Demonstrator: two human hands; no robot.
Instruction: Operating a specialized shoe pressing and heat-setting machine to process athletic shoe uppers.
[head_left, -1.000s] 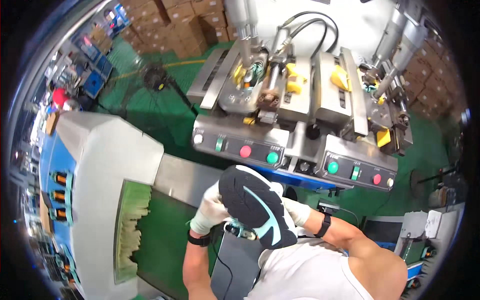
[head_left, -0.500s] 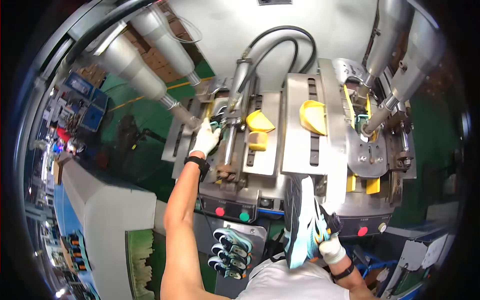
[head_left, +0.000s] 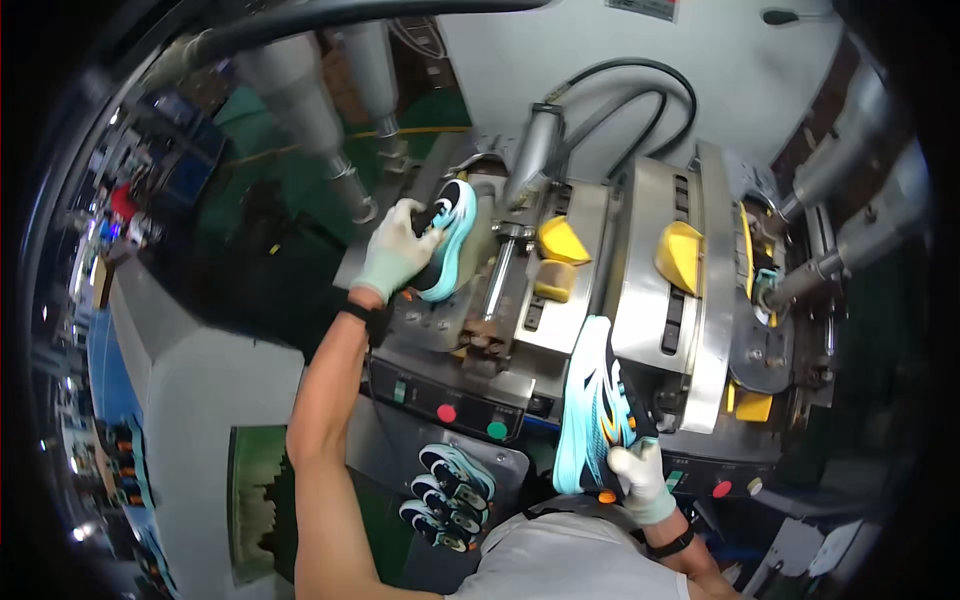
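Turquoise shoe, upper: a shoe (head_left: 450,240) with a black top and pale turquoise sole sits on the left station of the press (head_left: 560,300), sole turned toward the right; its far end is covered by the gloved fingers.
Left hand: the left hand (head_left: 398,255), in a light glove, is stretched up and closed around that shoe from the left; a dark band sits at the wrist.
Turquoise shoe, lower: a second shoe (head_left: 592,405) of the same colours stands nearly upright in front of the press, sole facing left, its heel end hidden in the grip.
Right hand: the right hand (head_left: 640,478), also gloved, is clenched on the lower end of this shoe; the forearm is cut off at the bottom edge.
Press: grey metal plates, yellow blocks (head_left: 562,240) and black hoses (head_left: 620,90); red and green buttons (head_left: 470,420) on the front panel. The right station is partly masked by a metal arm, and whether a shoe lies in it is hard to tell.
Waiting shoes: several more shoes (head_left: 448,490) lie stacked below the panel; only their toe ends show, so the count is unclear.
Edges: the left side bends away into dark blur, with a grey cabinet (head_left: 200,400) and small lights that cannot be made out.
Person: a white shirt (head_left: 560,560) fills the bottom middle, cropped by the frame.
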